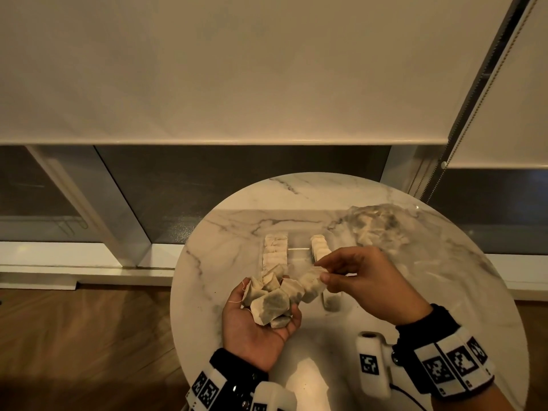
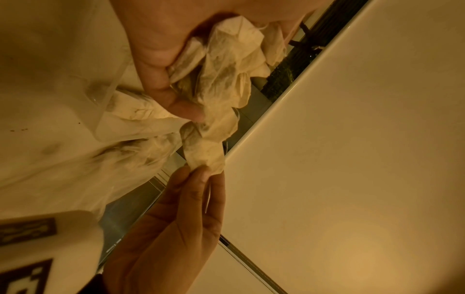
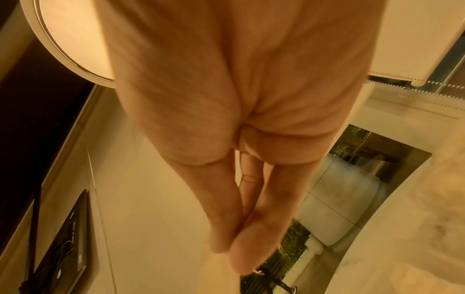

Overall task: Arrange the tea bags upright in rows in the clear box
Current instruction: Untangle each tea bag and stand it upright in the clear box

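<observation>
a: holding a loose heap of tea bags (image 1: 271, 301) cupped in the left hand (image 1: 258, 324), fingers curled round them. right hand (image 1: 360, 275) pinching one bag (image 1: 311, 284) by its edge between thumb and fingertip, just off the heap, hanging over the near end of the clear box (image 1: 298, 256) on the bench (image 1: 385, 315). any tips for dropping it in clean?

b: looks like two rows started already, left row (image 1: 275, 252) fuller, right row (image 1: 320, 247) short. probably best to feed the right one. keep the pinch on the top seam so the bag hangs straight, lower it flat against the last bag standing, then let go. watch for strings, could snag and drag a neighbour out of the heap.

a: and the crinkly plastic bag (image 1: 382, 229) back right?

b: well apart from the box, fine to ignore. keep the left grip snug, heap looks ready to spill.
</observation>
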Demonstrator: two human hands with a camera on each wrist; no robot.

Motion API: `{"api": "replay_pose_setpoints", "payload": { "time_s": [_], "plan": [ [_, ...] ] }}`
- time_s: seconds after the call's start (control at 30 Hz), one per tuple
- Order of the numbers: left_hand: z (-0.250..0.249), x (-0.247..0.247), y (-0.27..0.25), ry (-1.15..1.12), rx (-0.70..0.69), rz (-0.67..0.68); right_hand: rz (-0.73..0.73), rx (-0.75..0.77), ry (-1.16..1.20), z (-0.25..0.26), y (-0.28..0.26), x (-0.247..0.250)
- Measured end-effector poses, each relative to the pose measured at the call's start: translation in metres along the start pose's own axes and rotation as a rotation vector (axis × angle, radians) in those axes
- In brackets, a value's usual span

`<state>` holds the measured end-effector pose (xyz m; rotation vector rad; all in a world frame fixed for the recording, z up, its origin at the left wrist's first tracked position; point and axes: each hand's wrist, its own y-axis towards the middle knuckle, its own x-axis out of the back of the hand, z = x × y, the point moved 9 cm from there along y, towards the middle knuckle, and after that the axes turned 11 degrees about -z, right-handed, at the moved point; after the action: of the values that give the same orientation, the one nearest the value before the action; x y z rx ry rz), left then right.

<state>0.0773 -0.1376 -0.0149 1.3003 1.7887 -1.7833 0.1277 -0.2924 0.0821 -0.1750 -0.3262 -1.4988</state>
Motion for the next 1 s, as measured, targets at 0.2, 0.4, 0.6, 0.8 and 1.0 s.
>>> {"api": "replay_pose_setpoints", "payload": {
  "time_s": [0.2,0.4,0.6,0.8,1.0],
  "plan": [
    [-0.002,0.001,-0.002,-0.016,-0.013,-0.006,-0.070,0.024,0.003,0.001,0.004,0.019],
    [-0.011,0.005,0.002,-0.029,-0.025,-0.011,-0.432,0.184,-0.305,-0.021,0.014,0.050],
    [-0.015,0.009,0.004,-0.047,-0.028,-0.022,-0.180,0.094,-0.570,-0.066,0.013,0.020],
    [-0.018,0.014,0.009,-0.048,-0.031,-0.033,-0.034,0.010,-0.722,-0.092,0.019,0.009],
    [-0.019,0.013,0.008,-0.056,-0.023,-0.028,0.155,-0.090,-0.615,-0.092,0.033,-0.002]
  ]
}}
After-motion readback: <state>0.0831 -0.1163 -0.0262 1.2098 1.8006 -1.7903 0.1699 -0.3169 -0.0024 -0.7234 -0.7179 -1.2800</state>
